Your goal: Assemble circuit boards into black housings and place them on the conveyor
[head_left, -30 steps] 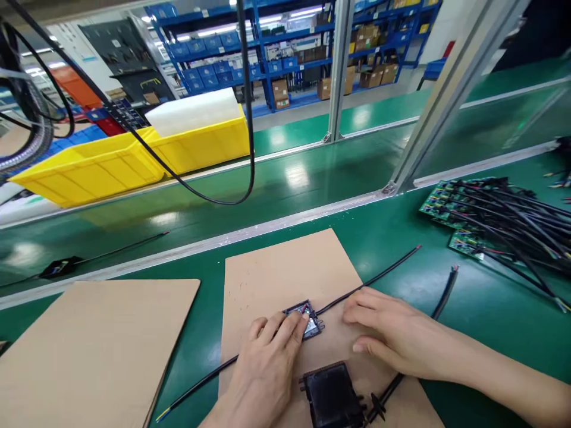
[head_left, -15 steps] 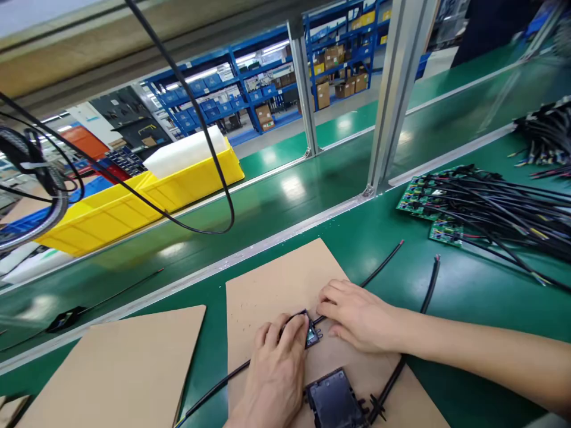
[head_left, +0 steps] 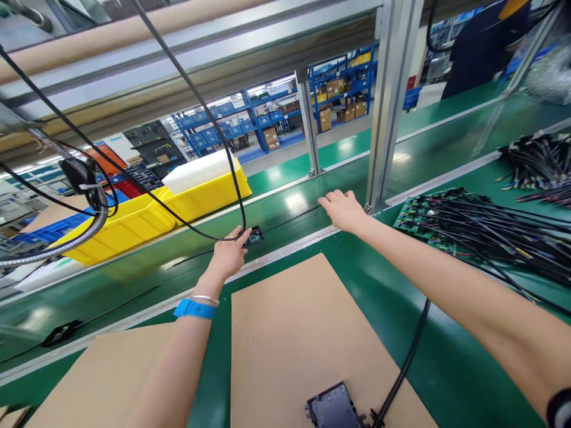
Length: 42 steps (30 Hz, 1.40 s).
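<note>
A small black case with a circuit board (head_left: 256, 235) is over the green channel beyond the metal rail. My left hand (head_left: 229, 252) reaches out to it, its fingers closed at the case's left side. From the case a thin black cable (head_left: 289, 220) runs right to my right hand (head_left: 342, 209), which pinches it near the upright post. Another stretch of cable leads off to the left below my left hand. Nearer to me, a black plastic case (head_left: 336, 407) with a thick black cable (head_left: 408, 368) lies on the cardboard sheet (head_left: 285, 333).
Circuit boards with black cables (head_left: 482, 232) are piled at the right. A metal post (head_left: 392, 107) stands beside my right hand. Yellow bins (head_left: 134, 229) and a hanging black cable (head_left: 214, 122) are on the left. Another cased board (head_left: 61, 334) lies in the channel. A person (head_left: 482, 53) is at the back right.
Both hands have moved forward from the cardboard to the channel, carrying the cased circuit board and its cable. The plastic case with the thick cable has stayed on the cardboard.
</note>
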Motion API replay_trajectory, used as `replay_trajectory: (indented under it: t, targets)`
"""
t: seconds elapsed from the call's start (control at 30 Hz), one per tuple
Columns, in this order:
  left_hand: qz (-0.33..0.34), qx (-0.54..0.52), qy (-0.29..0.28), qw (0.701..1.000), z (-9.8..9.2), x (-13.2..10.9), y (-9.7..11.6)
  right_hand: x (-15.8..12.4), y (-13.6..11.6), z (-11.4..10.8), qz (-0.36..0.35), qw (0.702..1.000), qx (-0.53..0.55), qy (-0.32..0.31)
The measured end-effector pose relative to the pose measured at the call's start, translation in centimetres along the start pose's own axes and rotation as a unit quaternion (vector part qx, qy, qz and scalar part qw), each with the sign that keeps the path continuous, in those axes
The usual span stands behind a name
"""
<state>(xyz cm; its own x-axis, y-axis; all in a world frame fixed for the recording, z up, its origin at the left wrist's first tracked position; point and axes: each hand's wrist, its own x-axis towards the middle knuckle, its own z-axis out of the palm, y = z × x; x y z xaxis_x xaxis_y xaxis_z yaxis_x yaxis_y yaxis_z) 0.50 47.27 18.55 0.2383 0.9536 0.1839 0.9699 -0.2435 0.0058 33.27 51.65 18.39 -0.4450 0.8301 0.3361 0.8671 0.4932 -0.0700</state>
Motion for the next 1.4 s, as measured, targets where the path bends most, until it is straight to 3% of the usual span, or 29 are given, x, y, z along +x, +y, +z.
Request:
replay_trajectory:
  t: [0.1,0.23,0.3,0.37,0.43,0.5,0.57,0.7,0.83,0.9,1.03,1.1,1.17,1.27,1.4]
  targets:
    - [-0.028,-0.012,-0.008,0.999,2.7,-0.2,-0.8,-1.6,0.2,-0.2,0.009,1.000,0.007,-0.007]
    - [-0.003,-0.077,-0.024,0.997,5.3,-6.9,1.9,-10.5,-3.9,0.0,-0.099,0.986,0.084,-0.106]
    - [0.021,-0.126,-0.046,0.991,4.7,-11.2,4.6,-15.4,-6.6,-0.5,-0.179,0.944,0.192,-0.199]
    - [0.045,-0.194,-0.086,0.976,3.3,-14.9,7.5,-19.0,-8.8,-1.2,-0.184,0.908,0.264,-0.269]
    - [0.060,-0.318,-0.146,0.935,1.9,-17.9,10.3,-21.0,-10.1,-1.6,-0.174,0.893,0.291,-0.294]
    - [0.061,-0.405,-0.176,0.895,1.3,-20.0,12.4,-21.5,-10.5,-1.8,-0.163,0.888,0.317,-0.290]
    - [0.065,-0.440,-0.172,0.879,1.4,-21.4,13.6,-21.1,-10.5,-1.9,-0.150,0.879,0.363,-0.271]
    - [0.060,-0.450,-0.134,0.881,1.7,-22.4,14.2,-20.0,-10.2,-2.7,-0.130,0.870,0.426,-0.210]
    - [-0.013,-0.469,-0.167,0.867,0.3,-22.3,14.7,-19.7,-10.4,-3.4,-0.101,0.882,0.415,-0.197]
    - [-0.037,-0.451,-0.176,0.874,-0.3,-22.0,15.2,-19.6,-11.2,-3.4,-0.103,0.891,0.393,-0.205]
    - [-0.071,-0.389,-0.146,0.907,-0.1,-20.9,16.2,-19.4,-14.8,-2.7,-0.174,0.942,0.225,-0.179]
    - [-0.080,-0.400,-0.146,0.901,0.5,-20.3,16.4,-19.3,-16.6,-2.4,-0.218,0.959,0.100,-0.152]
    - [-0.085,-0.444,-0.162,0.877,0.9,-19.9,16.2,-19.3,-17.6,-2.3,-0.252,0.956,0.041,-0.145]
    - [-0.107,-0.481,-0.211,0.844,0.7,-20.5,15.7,-19.3,-16.8,-2.1,-0.286,0.940,0.083,-0.164]
    - [-0.087,-0.402,-0.219,0.885,-0.3,-22.2,15.1,-19.8,-14.3,-1.0,-0.295,0.918,0.152,-0.219]
